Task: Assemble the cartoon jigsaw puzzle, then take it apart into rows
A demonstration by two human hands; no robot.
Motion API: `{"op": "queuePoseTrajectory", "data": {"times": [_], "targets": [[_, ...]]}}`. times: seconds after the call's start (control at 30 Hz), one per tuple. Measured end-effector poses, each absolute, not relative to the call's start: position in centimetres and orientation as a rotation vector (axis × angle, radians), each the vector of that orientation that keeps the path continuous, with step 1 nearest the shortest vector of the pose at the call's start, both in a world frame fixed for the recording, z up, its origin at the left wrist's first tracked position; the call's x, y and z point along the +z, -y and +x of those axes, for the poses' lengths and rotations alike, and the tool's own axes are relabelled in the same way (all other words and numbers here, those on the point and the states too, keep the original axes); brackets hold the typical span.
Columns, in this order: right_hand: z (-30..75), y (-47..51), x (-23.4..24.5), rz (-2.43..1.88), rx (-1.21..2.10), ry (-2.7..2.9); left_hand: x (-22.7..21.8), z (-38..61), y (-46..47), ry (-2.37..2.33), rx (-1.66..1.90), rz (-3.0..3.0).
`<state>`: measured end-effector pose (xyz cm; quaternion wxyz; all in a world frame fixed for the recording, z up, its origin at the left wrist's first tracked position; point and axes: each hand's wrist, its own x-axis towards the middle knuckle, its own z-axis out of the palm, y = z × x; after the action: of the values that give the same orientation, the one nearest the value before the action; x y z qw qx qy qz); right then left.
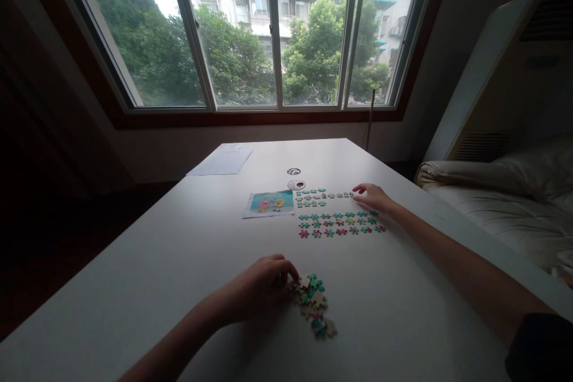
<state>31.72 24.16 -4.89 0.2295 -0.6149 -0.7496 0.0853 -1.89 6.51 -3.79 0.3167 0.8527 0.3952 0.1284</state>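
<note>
My left hand point(275, 279) bends its fingers at the left edge of a loose pile of jigsaw pieces point(317, 299), some face up and some showing plain backs. What lies between those fingertips is hidden. Farther off, my right hand point(372, 196) pinches a small jigsaw piece point(351, 194) at the right end of a row. Several rows of spaced-out pieces point(341, 222) lie on the white table, mostly teal with some pink and yellow. Left of the rows lies a cartoon picture sheet point(270, 203).
Two small round items point(296, 185) rest behind the picture sheet on the white table point(156, 262). Papers point(221, 161) lie at its far left corner. A pale sofa point(487, 197) stands at the right, and a window point(277, 30) is beyond the table.
</note>
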Motion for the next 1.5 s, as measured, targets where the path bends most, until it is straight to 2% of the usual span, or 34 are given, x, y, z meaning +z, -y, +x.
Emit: {"op": "queuePoseTrajectory", "data": {"times": [0.2,0.47,0.73,1.2,1.5], "targets": [[28.1,-19.7,-4.8,-1.403,0.148,2.144,-3.5,-2.3,-7.1,-1.057,0.389,2.163],[23.4,-11.0,-5.2,-0.993,0.246,2.298,-4.9,-0.2,-7.3,-1.107,0.758,1.698],[21.1,-7.5,-4.1,-0.808,0.27,2.269,-4.2,0.8,-6.5,-1.011,0.918,1.483],[21.1,-7.9,-4.6,-0.747,0.203,2.257,-4.5,0.7,-6.6,-1.012,0.895,1.656],[26.5,-12.9,-5.7,-1.079,0.074,1.978,-3.3,-2.6,-7.2,-1.153,0.52,2.298]]}}
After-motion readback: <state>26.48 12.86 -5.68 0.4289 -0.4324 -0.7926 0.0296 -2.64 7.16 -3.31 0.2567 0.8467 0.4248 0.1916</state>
